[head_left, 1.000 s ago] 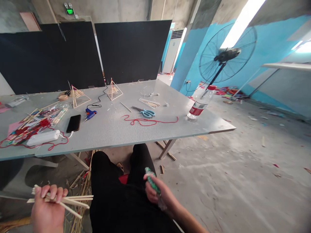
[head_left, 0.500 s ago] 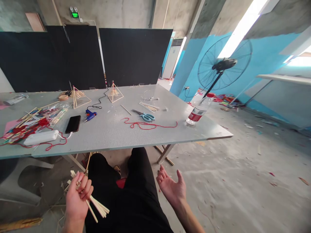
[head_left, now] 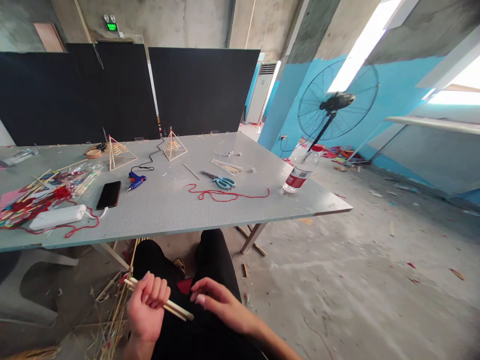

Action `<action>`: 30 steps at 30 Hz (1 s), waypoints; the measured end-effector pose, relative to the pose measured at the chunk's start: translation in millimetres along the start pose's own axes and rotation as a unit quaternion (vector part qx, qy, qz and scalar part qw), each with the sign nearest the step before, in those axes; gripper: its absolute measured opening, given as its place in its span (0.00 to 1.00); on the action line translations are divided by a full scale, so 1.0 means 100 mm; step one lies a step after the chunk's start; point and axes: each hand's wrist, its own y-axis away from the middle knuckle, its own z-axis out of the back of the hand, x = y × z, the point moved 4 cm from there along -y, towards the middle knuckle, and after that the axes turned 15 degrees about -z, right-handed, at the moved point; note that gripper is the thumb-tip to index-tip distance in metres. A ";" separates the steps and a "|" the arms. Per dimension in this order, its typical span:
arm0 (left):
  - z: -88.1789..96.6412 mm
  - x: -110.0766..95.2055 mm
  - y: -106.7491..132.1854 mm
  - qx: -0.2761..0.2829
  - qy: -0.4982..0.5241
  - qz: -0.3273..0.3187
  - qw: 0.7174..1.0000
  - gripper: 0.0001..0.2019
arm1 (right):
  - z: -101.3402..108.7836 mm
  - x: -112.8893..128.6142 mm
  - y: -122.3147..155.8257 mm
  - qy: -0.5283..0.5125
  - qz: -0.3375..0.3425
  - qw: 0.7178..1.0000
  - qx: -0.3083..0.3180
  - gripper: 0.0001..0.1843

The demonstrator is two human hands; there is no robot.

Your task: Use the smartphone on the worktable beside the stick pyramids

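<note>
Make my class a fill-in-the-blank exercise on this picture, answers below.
Thin, pale wooden sticks are gripped in the person's ____ hand.
The thin, curling string in front of the blue-handled metal scissors is ____.
The clear plastic bottle stands to the scissors' ____ in the picture.
Missing words: left; red; right.

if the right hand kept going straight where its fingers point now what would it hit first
Probably the left hand, around its curled fingers. The right hand might brush the sticks jutting out just below that line; depth is unclear.
</note>
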 end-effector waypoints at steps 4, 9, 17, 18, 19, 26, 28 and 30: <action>0.00 0.20 0.02 0.011 0.031 0.023 0.999 0.32 | -0.27 0.10 -0.01 0.209 0.005 0.978 0.027 0.23; 0.02 0.37 0.01 0.029 -0.026 0.013 0.999 0.30 | -0.39 -0.12 -0.14 0.244 -0.033 0.968 0.054 0.27; 0.14 0.45 -0.09 0.186 -0.196 -0.042 0.962 0.23 | -0.02 0.45 0.00 0.318 0.026 0.947 -0.018 0.24; 0.12 0.43 -0.13 0.215 -0.218 -0.042 0.951 0.25 | 0.16 0.58 -0.04 0.330 0.046 0.942 -0.040 0.23; 0.11 0.42 -0.19 0.238 -0.243 -0.038 0.940 0.26 | 0.39 0.74 -0.11 0.340 0.062 0.936 -0.067 0.23; 0.56 0.37 -0.95 0.272 -0.437 -0.056 0.855 0.14 | 2.59 2.25 -1.01 0.526 -0.041 0.730 -0.434 0.20; 0.87 0.29 -1.23 0.246 -0.472 -0.130 0.837 0.12 | 3.09 2.61 -1.25 0.545 -0.065 0.695 -0.464 0.20; 1.17 0.20 -1.43 0.221 -0.492 -0.207 0.816 0.10 | 3.48 2.82 -1.49 0.558 -0.088 0.677 -0.471 0.20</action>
